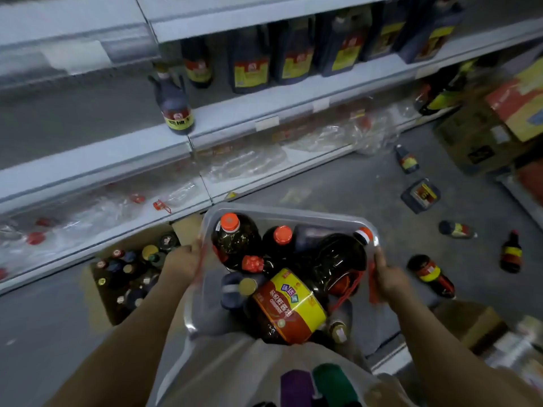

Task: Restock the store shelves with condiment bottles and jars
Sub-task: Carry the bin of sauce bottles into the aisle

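You hold a clear plastic tub (293,215) close in front of your body. Your left hand (183,261) grips its left rim and your right hand (388,274) grips its right rim, fingers curled over the edge.

The tub is packed with dark condiment bottles. A large dark bottle with a red-and-yellow label (289,306) lies tilted at the near side, and an orange-capped dark bottle (235,239) stands at the far left.

Beyond the tub run the white metal shelves (264,113). One dark handled bottle (175,104) stands alone on the middle shelf, left of a row of dark jugs (264,60) (motion blur hides their labels). Crumpled clear plastic wrap (249,163) lies on the bottom shelf.

On the floor to the left, an open cardboard box of small bottles (132,274) sits beside the tub. To the right, loose dark bottles (432,277) lie scattered.
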Demonstrator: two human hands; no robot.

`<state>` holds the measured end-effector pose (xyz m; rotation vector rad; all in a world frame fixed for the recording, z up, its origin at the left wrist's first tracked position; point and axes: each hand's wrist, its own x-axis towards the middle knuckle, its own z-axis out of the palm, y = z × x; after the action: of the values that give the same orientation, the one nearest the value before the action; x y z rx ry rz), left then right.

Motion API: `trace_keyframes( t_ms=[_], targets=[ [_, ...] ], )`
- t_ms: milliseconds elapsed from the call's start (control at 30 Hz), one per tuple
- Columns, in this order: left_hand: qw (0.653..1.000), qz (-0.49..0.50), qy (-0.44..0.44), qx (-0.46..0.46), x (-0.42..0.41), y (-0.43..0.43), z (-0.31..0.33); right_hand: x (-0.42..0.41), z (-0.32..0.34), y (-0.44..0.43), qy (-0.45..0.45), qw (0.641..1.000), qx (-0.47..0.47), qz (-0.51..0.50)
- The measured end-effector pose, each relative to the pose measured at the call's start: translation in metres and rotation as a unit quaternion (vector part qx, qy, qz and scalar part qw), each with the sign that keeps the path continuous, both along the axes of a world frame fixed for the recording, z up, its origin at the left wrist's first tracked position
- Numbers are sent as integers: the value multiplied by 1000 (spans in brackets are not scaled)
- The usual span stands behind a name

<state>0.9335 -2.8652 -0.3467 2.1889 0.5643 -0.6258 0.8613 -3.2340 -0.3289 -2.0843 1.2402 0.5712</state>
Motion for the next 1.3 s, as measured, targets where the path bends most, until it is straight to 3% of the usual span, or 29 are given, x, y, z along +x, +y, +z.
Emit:
trace_keyframes(
  t_ms=[100,233,433,567,733,1033,1300],
  targets=[
    [996,77,40,10,26,0,-7,48,-5,-9,9,1000,-4,19],
    [992,93,77,35,53,-10,-22,123,-20,-19,30,996,8,81],
    [971,173,136,91,77,-40,-74,232,-100,-47,71,979,31,189],
    [947,247,174,105,94,-61,-131,293,-154,-44,79,967,48,238],
    [933,307,160,95,123,-81,-214,348,-261,-59,84,963,56,249],
    [927,335,164,24,178,-83,-391,407,-445,-68,61,960,23,272],
    [934,319,146,66,210,-66,-500,418,-546,-54,44,962,32,267]
  ],
)
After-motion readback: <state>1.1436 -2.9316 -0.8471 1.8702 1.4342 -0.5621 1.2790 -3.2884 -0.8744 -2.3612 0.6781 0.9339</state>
